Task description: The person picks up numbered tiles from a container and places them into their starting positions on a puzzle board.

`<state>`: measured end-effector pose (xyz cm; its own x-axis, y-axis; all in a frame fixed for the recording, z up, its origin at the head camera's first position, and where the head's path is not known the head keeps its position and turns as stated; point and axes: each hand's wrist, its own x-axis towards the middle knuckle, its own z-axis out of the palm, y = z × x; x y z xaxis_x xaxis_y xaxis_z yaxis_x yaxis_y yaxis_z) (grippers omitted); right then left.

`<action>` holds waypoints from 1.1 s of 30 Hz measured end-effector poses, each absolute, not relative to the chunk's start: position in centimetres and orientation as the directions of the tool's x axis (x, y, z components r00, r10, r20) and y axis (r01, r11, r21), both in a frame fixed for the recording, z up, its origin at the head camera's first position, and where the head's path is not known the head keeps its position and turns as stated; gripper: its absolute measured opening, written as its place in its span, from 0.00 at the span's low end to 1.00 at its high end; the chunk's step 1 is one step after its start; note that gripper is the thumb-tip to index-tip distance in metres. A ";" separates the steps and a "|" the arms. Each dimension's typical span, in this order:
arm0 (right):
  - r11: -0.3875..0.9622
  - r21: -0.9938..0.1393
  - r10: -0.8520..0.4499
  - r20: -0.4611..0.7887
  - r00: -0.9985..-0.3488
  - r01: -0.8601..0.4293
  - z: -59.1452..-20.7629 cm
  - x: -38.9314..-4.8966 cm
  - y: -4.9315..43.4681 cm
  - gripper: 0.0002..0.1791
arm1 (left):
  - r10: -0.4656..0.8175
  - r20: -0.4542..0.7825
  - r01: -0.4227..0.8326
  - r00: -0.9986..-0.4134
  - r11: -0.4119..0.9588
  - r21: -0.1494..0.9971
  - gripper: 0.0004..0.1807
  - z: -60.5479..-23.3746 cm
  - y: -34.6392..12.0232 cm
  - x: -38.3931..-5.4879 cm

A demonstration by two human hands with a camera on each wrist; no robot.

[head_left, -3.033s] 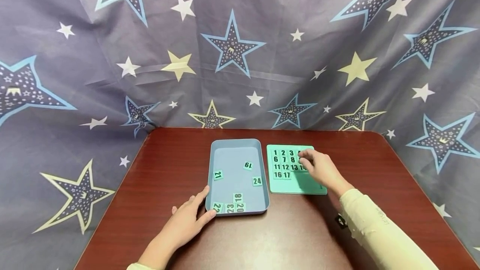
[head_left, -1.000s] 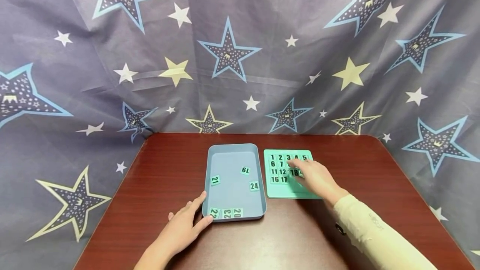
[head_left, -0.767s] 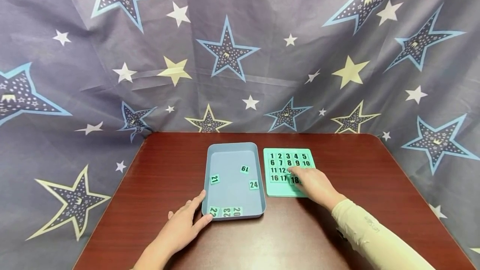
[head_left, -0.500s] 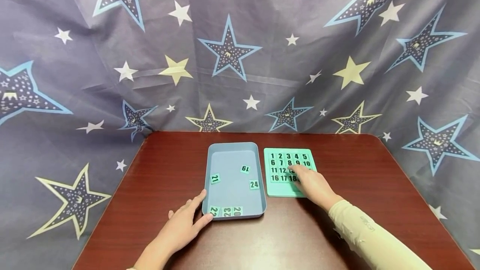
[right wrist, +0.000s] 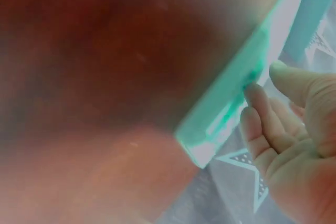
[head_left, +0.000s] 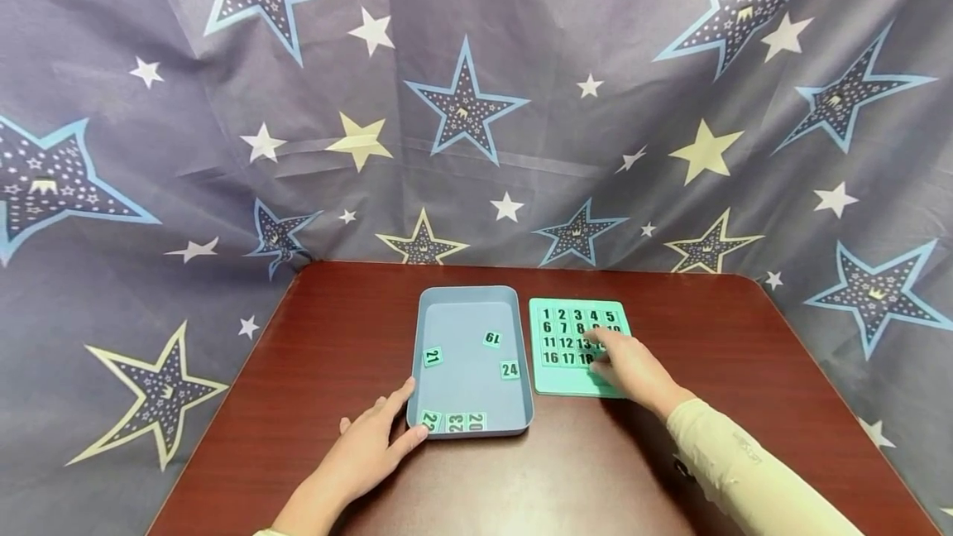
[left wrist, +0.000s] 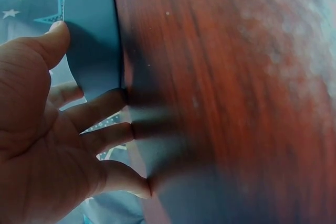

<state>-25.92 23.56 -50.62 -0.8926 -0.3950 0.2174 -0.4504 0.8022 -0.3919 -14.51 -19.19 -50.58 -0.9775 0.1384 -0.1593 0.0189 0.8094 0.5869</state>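
Note:
My left hand [head_left: 365,449] rests at the near left corner of the blue tray [head_left: 465,313], fingers spread. In the left wrist view its thumb touches the tray wall [left wrist: 94,40] and the fingertips meet the table. Right of the tray lies a mint-green number board [head_left: 569,385]. My right hand [head_left: 633,369] hovers at the board's right side with nothing held, hiding some of its right part. Number tile 18 [head_left: 585,359] sits beside 17 in the fourth row, by the right thumb. The right wrist view shows the right hand's [right wrist: 294,145] fingers loosely bent at the board's edge.
Inside the tray lie number tiles 19 [head_left: 492,339], 21 [head_left: 433,356], 24 [head_left: 510,370], 22 [head_left: 429,420], 23 [head_left: 456,423] and 20 [head_left: 477,422]. A reddish-brown table [head_left: 357,313] carries everything; a starry curtain [head_left: 476,180] hangs behind it.
Tile 18 has gone from the tray into the board's fourth row. The right hand held it there, then let go and drew slightly back. The left hand has stayed at the tray.

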 end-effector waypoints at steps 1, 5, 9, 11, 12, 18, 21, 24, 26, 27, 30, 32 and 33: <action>0.797 -0.402 -0.392 0.224 -0.892 -0.451 -50.3 -26.0 23.5 0.24 | 0.139 -0.162 0.017 -0.977 0.808 0.590 0.42 -50.5 -19.1 -14.5; 0.783 -0.364 -0.410 0.308 -0.858 -0.505 -48.2 -26.3 21.5 0.24 | 0.141 -0.154 0.024 -0.978 0.808 0.588 0.42 -50.0 -19.2 -14.6; 0.729 -0.317 -0.513 0.333 -0.791 -0.607 -45.8 -26.3 16.1 0.26 | 0.134 -0.151 0.022 -0.979 0.815 0.578 0.42 -49.7 -19.4 -14.7; 0.696 -0.289 -0.588 0.296 -0.753 -0.657 -45.4 -26.7 13.1 0.25 | 0.131 -0.153 0.020 -0.979 0.818 0.575 0.42 -49.8 -19.4 -14.7; 0.688 -0.264 -0.619 0.274 -0.736 -0.676 -45.6 -27.0 11.7 0.24 | 0.131 -0.150 0.021 -0.980 0.819 0.574 0.42 -49.8 -19.4 -14.8; 0.731 -0.112 -0.660 0.139 -0.739 -0.673 -48.5 -29.5 7.4 0.18 | 0.138 -0.160 0.019 -0.977 0.813 0.582 0.42 -50.4 -19.1 -14.6; 0.753 -0.074 -0.646 0.103 -0.756 -0.653 -49.8 -30.0 7.0 0.13 | 0.138 -0.177 0.008 -0.974 0.809 0.588 0.42 -50.7 -18.9 -14.4; 0.765 -0.097 -0.630 0.098 -0.771 -0.637 -50.2 -30.2 7.0 0.10 | 0.129 -0.166 0.007 -0.978 0.810 0.587 0.42 -50.5 -18.8 -14.5; 0.771 -0.164 -0.612 0.076 -0.787 -0.615 -50.1 -30.3 7.0 0.13 | 0.125 -0.161 0.007 -0.979 0.810 0.587 0.42 -50.4 -18.8 -14.6; 0.773 -0.209 -0.602 0.057 -0.796 -0.599 -49.9 -30.2 7.1 0.16 | 0.126 -0.162 0.007 -0.979 0.810 0.586 0.42 -50.3 -18.8 -14.6; 0.758 -0.334 -0.596 -0.006 -0.803 -0.560 -49.4 -30.2 7.4 0.24 | 0.132 -0.171 0.007 -0.976 0.811 0.585 0.42 -50.3 -18.8 -14.7; 0.735 -0.398 -0.608 -0.029 -0.794 -0.549 -49.1 -30.2 7.5 0.27 | 0.132 -0.176 0.006 -0.975 0.814 0.581 0.42 -50.4 -18.9 -14.7; 0.723 -0.417 -0.617 -0.029 -0.786 -0.551 -49.0 -30.2 7.5 0.28 | 0.133 -0.175 0.007 -0.976 0.815 0.579 0.43 -50.4 -18.9 -14.7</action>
<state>-30.23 7.54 -49.01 -0.7865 -0.6169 -0.0292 -0.5512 0.7225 -0.4173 -14.65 -18.90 -50.41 -0.9757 0.1328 -0.1746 0.0073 0.8152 0.5791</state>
